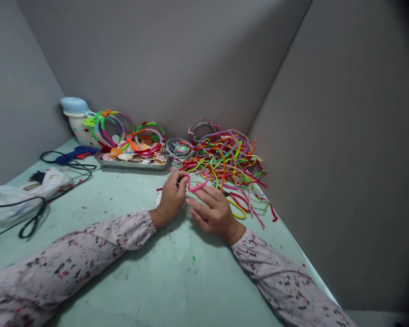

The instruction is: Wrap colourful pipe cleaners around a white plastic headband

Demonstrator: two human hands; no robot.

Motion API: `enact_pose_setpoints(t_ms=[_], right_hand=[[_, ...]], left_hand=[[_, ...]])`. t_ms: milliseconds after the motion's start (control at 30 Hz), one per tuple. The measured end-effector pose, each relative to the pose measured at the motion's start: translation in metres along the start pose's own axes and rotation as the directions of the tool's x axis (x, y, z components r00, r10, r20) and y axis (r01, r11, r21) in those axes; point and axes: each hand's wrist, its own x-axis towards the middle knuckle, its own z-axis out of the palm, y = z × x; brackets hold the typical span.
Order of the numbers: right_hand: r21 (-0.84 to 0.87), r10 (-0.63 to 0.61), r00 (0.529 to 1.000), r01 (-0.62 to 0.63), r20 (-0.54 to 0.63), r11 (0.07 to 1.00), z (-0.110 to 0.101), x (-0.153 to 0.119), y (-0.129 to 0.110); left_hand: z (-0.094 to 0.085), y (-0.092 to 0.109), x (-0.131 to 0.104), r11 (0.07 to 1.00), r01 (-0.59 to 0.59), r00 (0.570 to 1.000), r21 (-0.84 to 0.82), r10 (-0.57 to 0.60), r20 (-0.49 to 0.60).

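Observation:
Between finger and thumb, my left hand pinches one end of a pink pipe cleaner that is bent into an open curve. My right hand is open just to the right, its fingers stretched out below the curve. Its upper fingertips are close to the pink stem; whether they touch it I cannot tell. A pair of scissors with red and yellow handles lies beside my right hand, partly hidden by it. Beyond my hands spreads a tangled heap of colourful pipe cleaners.
A metal tray holds seashells and pipe-cleaner-wrapped hoops. Beside it lie wire coils. At the back left stands a white container with a blue lid. A black cord and a plastic bag lie left. Grey walls enclose the table.

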Motion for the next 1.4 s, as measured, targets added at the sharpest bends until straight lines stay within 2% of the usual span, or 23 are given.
enact_pose_setpoints(t_ms=[133,233,300,367,433,600,667,833,1033,1133,1267,1333,1400], right_hand=[[0.091,-0.032,0.997,0.025,0.068,0.996,0.003,-0.001,0.001],[0.185,0.056,0.993,-0.076,0.108,0.98,0.007,-0.002,0.002],[0.219,0.139,0.986,-0.157,0.098,0.963,0.009,-0.003,0.003],[0.215,0.17,0.983,-0.181,0.071,0.96,0.009,-0.004,0.005],[0.19,0.129,0.99,-0.137,0.05,0.972,0.007,-0.003,0.006],[0.149,-0.074,0.995,0.063,0.066,0.987,0.002,-0.001,0.0],[0.155,-0.105,0.992,0.093,0.074,0.984,0.002,-0.001,-0.004],[0.17,0.075,0.997,-0.073,-0.007,0.983,0.005,-0.005,0.001],[0.074,0.116,0.991,-0.121,0.062,0.99,0.009,-0.007,0.015],[-0.036,0.183,0.982,-0.185,-0.038,0.982,0.012,-0.009,0.016],[-0.104,0.258,0.943,-0.284,-0.211,0.953,0.015,-0.01,0.019],[-0.113,0.245,0.937,-0.28,-0.251,0.953,0.015,-0.009,0.021],[-0.117,0.214,0.946,-0.248,-0.243,0.962,0.014,-0.008,0.022]], left_hand=[[0.0,0.001,-0.001,0.999,0.029,1.0,-0.019,-0.029,0.008],[0.0,0.001,-0.001,0.997,0.043,0.999,-0.059,-0.042,0.011],[0.0,0.0,-0.001,0.994,0.065,0.998,-0.088,-0.062,0.033],[0.0,0.0,-0.002,0.99,0.092,0.995,-0.104,-0.087,0.054],[0.0,0.0,-0.002,0.989,0.1,0.994,-0.109,-0.095,0.052],[-0.002,0.001,0.0,0.988,0.071,0.997,-0.14,-0.068,0.027],[-0.002,0.002,0.001,0.985,0.088,0.996,-0.147,-0.085,0.026],[-0.001,0.001,0.001,0.983,0.09,0.996,-0.162,-0.085,0.036],[0.001,0.001,-0.002,0.979,0.109,0.991,-0.175,-0.093,0.096],[0.0,0.002,-0.004,0.98,0.109,0.986,-0.167,-0.086,0.141],[0.0,0.004,-0.007,0.985,0.081,0.97,-0.15,-0.043,0.239],[0.0,0.006,-0.008,0.987,0.06,0.958,-0.148,-0.015,0.285],[0.0,0.008,-0.009,0.988,0.045,0.947,-0.147,0.004,0.321]])
